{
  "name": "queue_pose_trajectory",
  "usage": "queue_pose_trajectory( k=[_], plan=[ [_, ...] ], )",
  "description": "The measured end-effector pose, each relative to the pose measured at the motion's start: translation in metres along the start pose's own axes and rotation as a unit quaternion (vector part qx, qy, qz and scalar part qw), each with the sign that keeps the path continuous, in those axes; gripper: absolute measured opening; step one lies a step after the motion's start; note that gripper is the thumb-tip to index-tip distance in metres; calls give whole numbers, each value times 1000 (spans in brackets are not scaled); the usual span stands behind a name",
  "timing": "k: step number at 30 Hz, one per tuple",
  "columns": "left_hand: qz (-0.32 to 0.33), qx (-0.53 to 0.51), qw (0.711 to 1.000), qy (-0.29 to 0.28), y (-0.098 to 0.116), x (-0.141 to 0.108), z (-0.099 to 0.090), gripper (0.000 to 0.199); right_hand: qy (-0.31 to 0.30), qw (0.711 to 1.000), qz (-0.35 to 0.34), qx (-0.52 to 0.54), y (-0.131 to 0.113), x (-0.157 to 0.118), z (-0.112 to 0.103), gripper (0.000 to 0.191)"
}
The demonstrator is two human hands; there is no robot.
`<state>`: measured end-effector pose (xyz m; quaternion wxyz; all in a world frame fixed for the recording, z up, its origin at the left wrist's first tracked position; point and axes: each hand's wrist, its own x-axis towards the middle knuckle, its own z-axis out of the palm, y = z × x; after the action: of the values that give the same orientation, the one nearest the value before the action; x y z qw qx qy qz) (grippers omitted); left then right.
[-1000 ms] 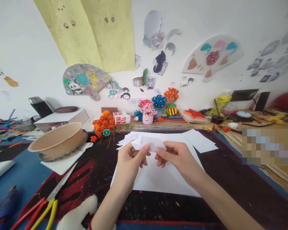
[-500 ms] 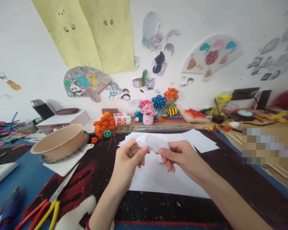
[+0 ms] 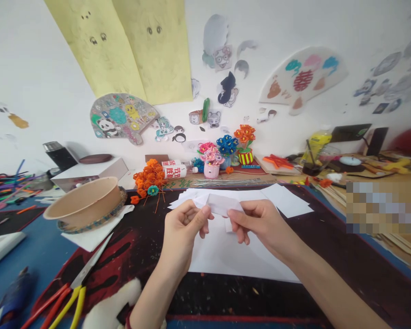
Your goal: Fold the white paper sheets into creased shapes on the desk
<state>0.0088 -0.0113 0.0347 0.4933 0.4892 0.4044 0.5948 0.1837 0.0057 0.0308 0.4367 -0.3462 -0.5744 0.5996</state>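
A small folded piece of white paper (image 3: 222,204) is held up between my two hands. My left hand (image 3: 188,224) pinches its left end between thumb and fingers. At the paper's right end, my right hand (image 3: 256,218) grips it with the thumb on the near side. Below them, white paper sheets (image 3: 239,260) lie on the dark mat, and a small folded white piece (image 3: 228,225) rests on top, partly behind my right fingers. The far side of the folded paper is hidden.
Left of my hands are scissors (image 3: 89,265), a round tan container (image 3: 85,201) and a blue glue gun (image 3: 12,297). Orange craft flowers (image 3: 149,176), a white bottle (image 3: 174,170) and small flower pots (image 3: 211,170) stand along the wall. Wooden sticks (image 3: 393,244) lie at right.
The folded paper has tilted slightly, so more of its front face shows between my thumbs. Both hands keep their pinch and have barely moved.
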Motion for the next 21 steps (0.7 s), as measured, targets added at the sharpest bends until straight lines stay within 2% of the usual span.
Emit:
queue_pose_trajectory(
  k=[5, 8, 21],
  plan=[
    [-12, 2, 999, 37, 1, -2, 5, 23, 38, 998, -26, -37, 0, -1, 6, 32],
    [-17, 2, 999, 39, -1, -3, 6, 25, 56, 997, -33, -53, 3, 0, 8, 32],
    [-33, -4, 998, 53, 0, -5, 11, 22, 29, 1000, 3, 3, 3, 1, 8, 35]
  ],
)
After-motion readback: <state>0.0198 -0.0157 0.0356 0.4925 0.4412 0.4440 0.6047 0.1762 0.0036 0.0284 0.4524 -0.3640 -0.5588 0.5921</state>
